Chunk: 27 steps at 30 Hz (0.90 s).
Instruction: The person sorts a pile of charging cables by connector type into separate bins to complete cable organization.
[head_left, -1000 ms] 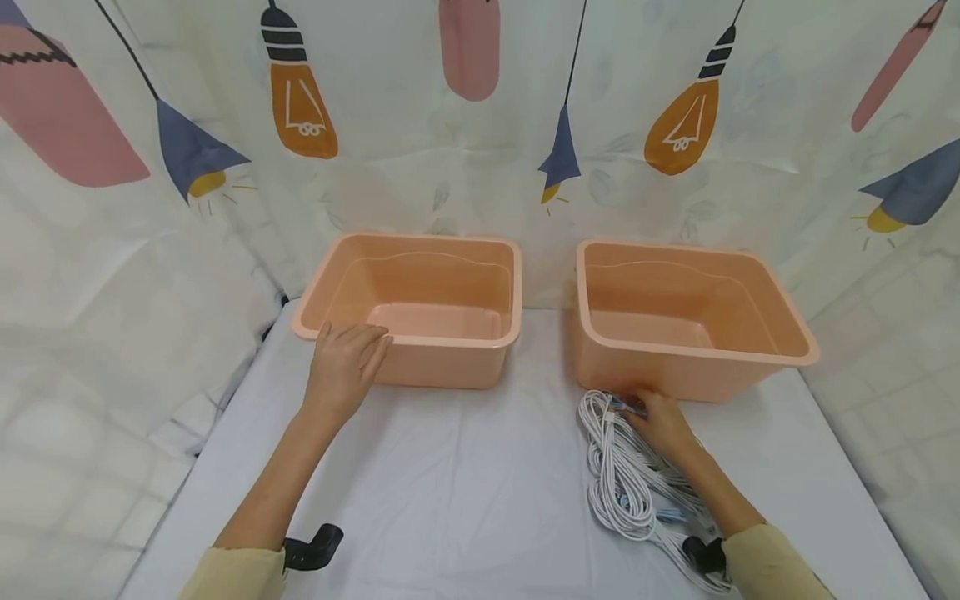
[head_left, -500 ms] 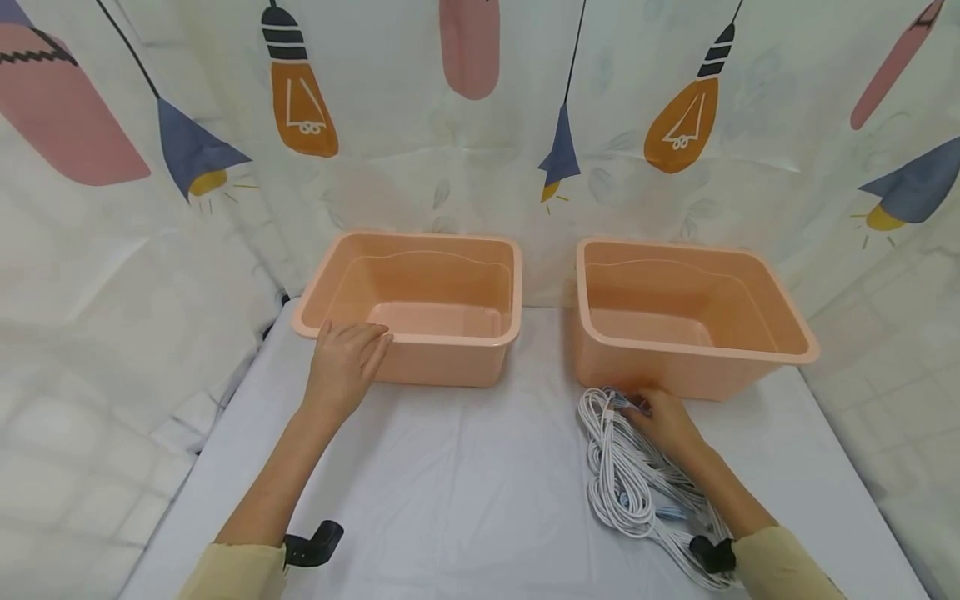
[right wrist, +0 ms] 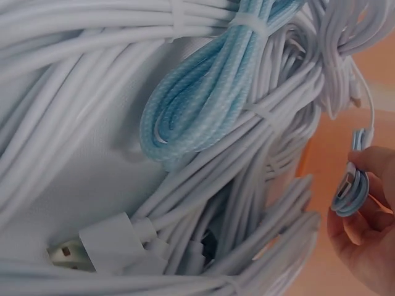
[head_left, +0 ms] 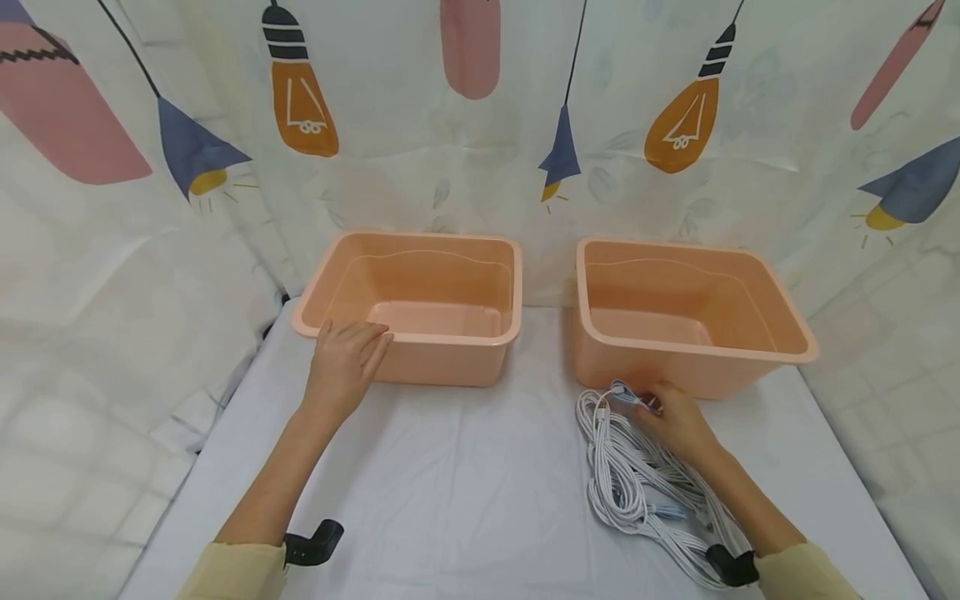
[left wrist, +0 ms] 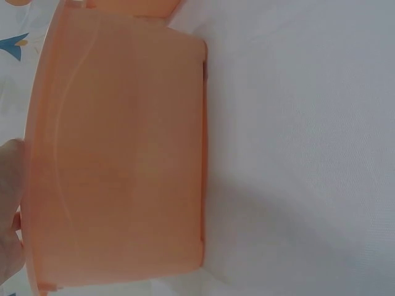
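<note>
a pale printed sheet [head_left: 420, 179] hangs behind everything, with blue lamps, orange bulbs and pink shapes on it. lower left, a yellow sleeve ends at the forearm, and a black mount [head_left: 315, 543] sits at the wrist. the left hand [head_left: 345, 367] rests on the near rim of the left bin [head_left: 450, 364], its fingers lying over the edge; i cannot tell whether they grip it. that bin is peach, upright on the white table [head_left: 480, 483], its inner floor showing.

between the two bins lies a strip of table. farther right, in front of the right bin [head_left: 622, 364], a pile [head_left: 618, 492] of white cables spreads toward the near edge, tied in long loops. in the right wrist view it includes a light blue braided bundle [right wrist: 197, 92] under a white tie, and a white plug [right wrist: 111, 243] with a metal end.

at the pile's far end, close to the right bin's front wall, is a small blue coil [right wrist: 352, 200] with a metal connector. the right hand [head_left: 678, 421] pinches this coil between thumb and fingertips; a thin white cord runs up from it. the right bin, also peach, stands upright. a second black mount and yellow sleeve finish the right side.
</note>
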Each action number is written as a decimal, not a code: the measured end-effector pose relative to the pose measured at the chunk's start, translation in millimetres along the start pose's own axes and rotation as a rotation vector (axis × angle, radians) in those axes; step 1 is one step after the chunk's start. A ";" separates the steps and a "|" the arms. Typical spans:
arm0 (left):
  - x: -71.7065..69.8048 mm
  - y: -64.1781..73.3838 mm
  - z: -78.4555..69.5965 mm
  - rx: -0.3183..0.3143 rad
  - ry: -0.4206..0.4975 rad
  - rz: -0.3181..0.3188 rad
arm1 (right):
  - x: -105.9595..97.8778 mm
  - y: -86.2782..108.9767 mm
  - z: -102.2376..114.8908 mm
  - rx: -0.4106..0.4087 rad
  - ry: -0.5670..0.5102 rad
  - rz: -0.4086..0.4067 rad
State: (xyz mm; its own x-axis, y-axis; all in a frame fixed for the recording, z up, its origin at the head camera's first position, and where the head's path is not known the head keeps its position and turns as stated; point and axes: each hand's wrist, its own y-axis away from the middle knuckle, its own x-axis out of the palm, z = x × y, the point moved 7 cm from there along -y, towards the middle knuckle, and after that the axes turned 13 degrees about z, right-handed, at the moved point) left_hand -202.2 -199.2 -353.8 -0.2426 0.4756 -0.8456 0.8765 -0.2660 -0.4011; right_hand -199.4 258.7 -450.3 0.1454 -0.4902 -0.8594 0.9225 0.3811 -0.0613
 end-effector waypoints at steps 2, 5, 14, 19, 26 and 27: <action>0.2 -0.1 0.2 0.001 -0.001 0.002 | -2.0 1.2 1.3 0.003 0.006 0.003; 0.3 0.0 0.4 0.001 0.002 0.002 | -5.6 4.1 3.4 0.009 0.015 0.004; 0.1 0.3 0.8 0.012 0.000 -0.009 | -21.9 12.1 17.8 -0.039 0.031 -0.066; 0.0 0.4 0.2 0.015 0.005 -0.011 | -29.9 14.5 25.8 -0.016 0.019 -0.060; -0.2 0.2 0.6 0.012 -0.001 -0.011 | -44.3 15.6 37.7 -0.031 0.063 -0.102; -0.1 0.3 0.6 0.014 -0.001 -0.012 | -46.1 15.9 39.8 -0.031 0.067 -0.103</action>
State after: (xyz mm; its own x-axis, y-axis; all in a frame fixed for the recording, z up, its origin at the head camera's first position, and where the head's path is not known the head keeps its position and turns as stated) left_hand -202.1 -199.9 -354.1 -0.2540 0.4777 -0.8410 0.8674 -0.2721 -0.4166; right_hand -177.3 256.2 -391.5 0.0252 -0.4749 -0.8797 0.9195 0.3562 -0.1660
